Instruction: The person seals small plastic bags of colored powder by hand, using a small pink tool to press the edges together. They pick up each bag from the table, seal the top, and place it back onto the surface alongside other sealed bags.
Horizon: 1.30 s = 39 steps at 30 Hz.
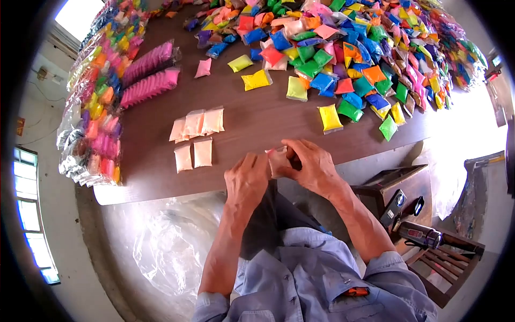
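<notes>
Brown flat tbl (241, 112): R hand (314, 165) clamps small peach plastic pkt (278, 163) b/w fingers; L hand (247, 180) curls alongside, can't tell if fingers grip.

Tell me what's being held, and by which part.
A peach packet, gripped along its right side by the right hand; the left hand is at its left edge, grip unclear.

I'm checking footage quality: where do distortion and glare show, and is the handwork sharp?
Head view: fisheye distortion bows the glare-whitened window at left, corners black; head view again: bright reflections on the clear plastic at lower left; same view: the peach packet in the right hand looks fairly sharp.
</notes>
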Motion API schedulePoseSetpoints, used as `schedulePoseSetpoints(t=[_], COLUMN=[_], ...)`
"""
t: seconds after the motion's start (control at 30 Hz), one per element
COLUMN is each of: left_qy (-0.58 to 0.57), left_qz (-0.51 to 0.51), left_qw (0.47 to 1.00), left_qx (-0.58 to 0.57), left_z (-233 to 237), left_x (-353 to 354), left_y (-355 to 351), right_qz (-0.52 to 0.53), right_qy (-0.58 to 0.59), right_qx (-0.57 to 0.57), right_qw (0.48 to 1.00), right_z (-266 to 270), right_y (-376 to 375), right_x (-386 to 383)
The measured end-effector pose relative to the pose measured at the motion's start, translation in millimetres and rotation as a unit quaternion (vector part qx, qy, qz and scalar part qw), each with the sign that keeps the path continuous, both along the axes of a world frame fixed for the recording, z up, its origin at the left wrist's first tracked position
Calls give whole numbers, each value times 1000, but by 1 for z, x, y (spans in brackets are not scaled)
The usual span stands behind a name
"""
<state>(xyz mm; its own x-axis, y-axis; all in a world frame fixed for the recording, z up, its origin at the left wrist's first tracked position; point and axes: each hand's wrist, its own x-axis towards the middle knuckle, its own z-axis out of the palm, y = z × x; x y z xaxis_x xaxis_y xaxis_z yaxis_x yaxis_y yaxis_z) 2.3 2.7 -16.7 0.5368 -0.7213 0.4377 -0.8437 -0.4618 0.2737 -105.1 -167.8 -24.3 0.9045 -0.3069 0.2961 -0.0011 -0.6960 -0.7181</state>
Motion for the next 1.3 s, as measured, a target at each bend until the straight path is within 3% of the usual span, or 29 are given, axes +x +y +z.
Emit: schedulePoseSetpoints(t=[0.3,0.4,0.47,0.6,0.67,0.8,0.9,1.17,1.23,1.3], left_qy=[-35,-26,38,43,101,109,92,98,75,56], left_qz=[-24,17,38,16,55,85,32,104,35,49], left_qw=[999,999,997,998,990,987,985,985,984,985], left_qx=[-15,-27,-61,-42,-77,-80,-140,-95,-158,-155], left_z=[-3,-3,2,2,-11,-7,-13,-15,-15,-12], left_x=[-2,9,4,-20,-20,-13,-27,-11,-20,-18], left_y=[2,-2,2,10,9,7,13,14,16,13], right_qz=[-16,-14,-9,-1,3,6,5,8,8,10], right_qy=[-4,14,29,31,17,37,23,48,62,77], right_qx=[-12,-13,-8,-4,-17,-33,-55,-68,-42,-17], right_qw=[1000,1000,999,1000,1000,999,998,997,997,997], right_z=[-1,4,6,2,2,7,5,9,12,12], right_y=[2,1,1,1,1,1,0,1,2,3], right_x=[0,1,-1,-1,-1,2,-1,2,1,2])
